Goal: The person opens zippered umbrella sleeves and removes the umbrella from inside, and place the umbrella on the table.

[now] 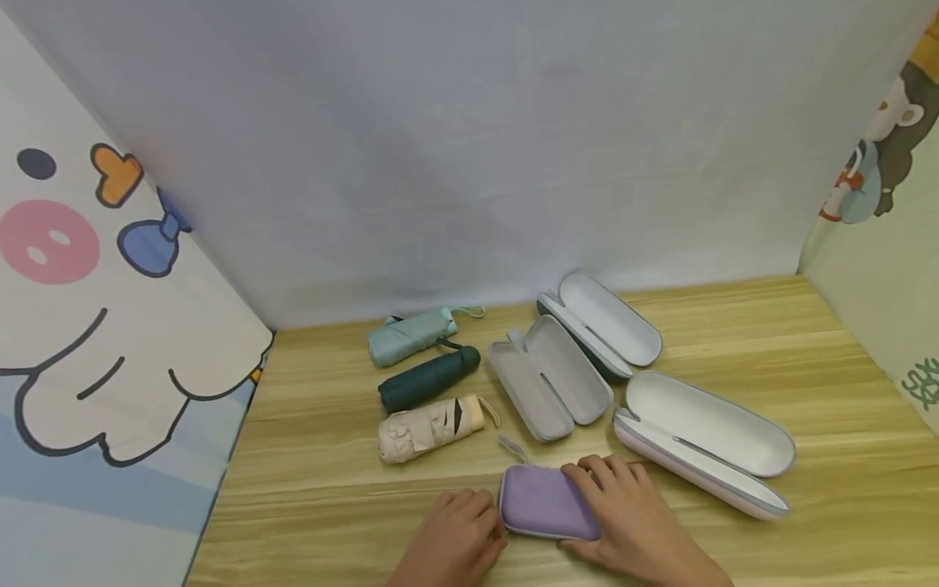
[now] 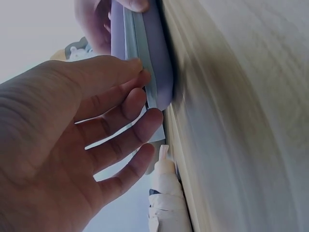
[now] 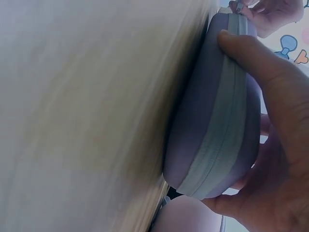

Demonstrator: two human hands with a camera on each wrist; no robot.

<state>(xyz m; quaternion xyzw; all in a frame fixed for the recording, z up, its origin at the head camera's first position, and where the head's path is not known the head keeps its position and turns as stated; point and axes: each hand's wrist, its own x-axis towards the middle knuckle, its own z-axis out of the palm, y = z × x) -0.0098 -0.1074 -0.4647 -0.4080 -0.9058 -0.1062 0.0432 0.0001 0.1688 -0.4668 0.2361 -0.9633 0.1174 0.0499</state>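
A purple zippered case [image 1: 543,500] with a pale zip band and a wrist loop [image 1: 515,447] lies flat on the table. My right hand [image 1: 632,518] grips its right end, the thumb on the near side and the fingers over the top and far side. At the left end my left hand [image 1: 456,536] pinches the zip's pull between thumb and index finger. That metal pull [image 3: 239,6] shows small in the right wrist view. The zip band [image 2: 140,48] runs along the case's side in the left wrist view, and no gap is visible in it.
Behind the case lie three folded umbrellas: light teal [image 1: 411,336], dark green [image 1: 429,378] and beige [image 1: 425,430]. Three glasses cases with raised lids stand to the right: grey [image 1: 524,390], dark green [image 1: 587,350] and pale pink [image 1: 697,456]. A pale cloth wall [image 1: 477,163] bounds the wooden table.
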